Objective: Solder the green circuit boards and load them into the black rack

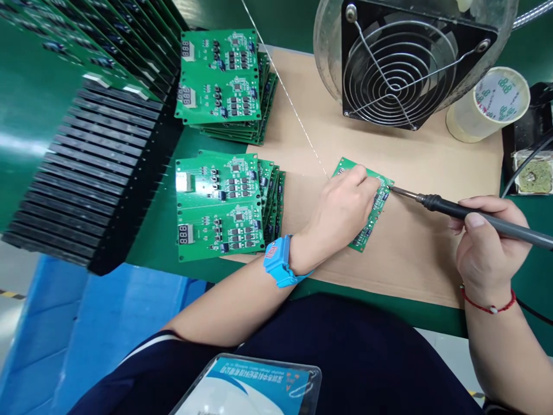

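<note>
A green circuit board lies slantwise on the brown cardboard sheet in front of me. My left hand rests over it with fingers bunched in a pinch, covering much of its upper part. Thin silvery solder wire runs down from the top edge into this hand; its end is hidden by the fingers. In my right hand is a soldering iron, gripped like a pen. The iron's tip meets the board's upper right edge, close to my left fingertips; exact contact is too small to tell.
Two stacks of circuit boards stand left of the cardboard. Further left, a black slotted rack holds upright boards. A fan with a wire guard looms at the back, beside a tape roll and a sponge.
</note>
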`<action>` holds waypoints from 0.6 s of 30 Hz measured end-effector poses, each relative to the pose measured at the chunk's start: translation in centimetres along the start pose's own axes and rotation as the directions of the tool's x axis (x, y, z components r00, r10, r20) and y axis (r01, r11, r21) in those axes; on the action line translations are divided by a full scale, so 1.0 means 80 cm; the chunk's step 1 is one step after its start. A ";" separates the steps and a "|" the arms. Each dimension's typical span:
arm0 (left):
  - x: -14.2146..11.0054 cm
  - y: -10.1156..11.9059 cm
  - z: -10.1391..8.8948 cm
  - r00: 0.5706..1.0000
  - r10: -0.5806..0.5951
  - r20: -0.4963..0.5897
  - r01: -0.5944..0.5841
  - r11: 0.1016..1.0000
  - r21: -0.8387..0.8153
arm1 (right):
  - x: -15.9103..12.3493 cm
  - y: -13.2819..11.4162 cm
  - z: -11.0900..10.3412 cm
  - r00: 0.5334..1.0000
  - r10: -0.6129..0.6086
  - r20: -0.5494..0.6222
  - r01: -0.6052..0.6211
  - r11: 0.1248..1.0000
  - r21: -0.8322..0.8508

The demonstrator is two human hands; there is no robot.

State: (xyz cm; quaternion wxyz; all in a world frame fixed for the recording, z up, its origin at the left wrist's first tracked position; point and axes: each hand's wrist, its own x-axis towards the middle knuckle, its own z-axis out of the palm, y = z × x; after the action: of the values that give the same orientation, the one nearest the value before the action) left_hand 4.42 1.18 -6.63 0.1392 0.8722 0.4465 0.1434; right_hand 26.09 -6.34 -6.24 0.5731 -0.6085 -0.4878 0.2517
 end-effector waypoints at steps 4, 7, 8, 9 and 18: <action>-0.001 0.000 -0.001 1.000 0.002 -0.016 -0.002 1.000 -0.006 | 0.000 0.000 0.000 1.000 -0.004 0.003 0.004 1.000 0.023; -0.003 -0.001 -0.002 0.998 0.001 -0.061 -0.001 1.000 -0.011 | 0.000 0.000 0.000 0.999 -0.046 -0.023 0.048 0.997 0.063; -0.004 -0.002 -0.002 0.997 0.002 -0.072 -0.003 1.000 -0.011 | 0.000 0.001 0.000 0.998 -0.056 -0.026 0.058 0.996 0.066; -0.005 -0.002 -0.003 0.997 0.004 -0.079 -0.005 1.000 -0.010 | 0.000 0.001 0.000 0.998 -0.061 -0.025 0.062 0.996 0.063; -0.002 0.001 -0.001 0.999 0.034 0.014 -0.035 0.999 0.026 | -0.001 0.003 -0.003 0.999 -0.034 0.040 0.033 0.999 0.024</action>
State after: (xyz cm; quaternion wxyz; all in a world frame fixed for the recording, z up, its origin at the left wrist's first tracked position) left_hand 4.38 1.05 -6.58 0.1283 0.8825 0.4322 0.1340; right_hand 26.33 -6.47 -6.42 0.5742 -0.5886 -0.5062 0.2599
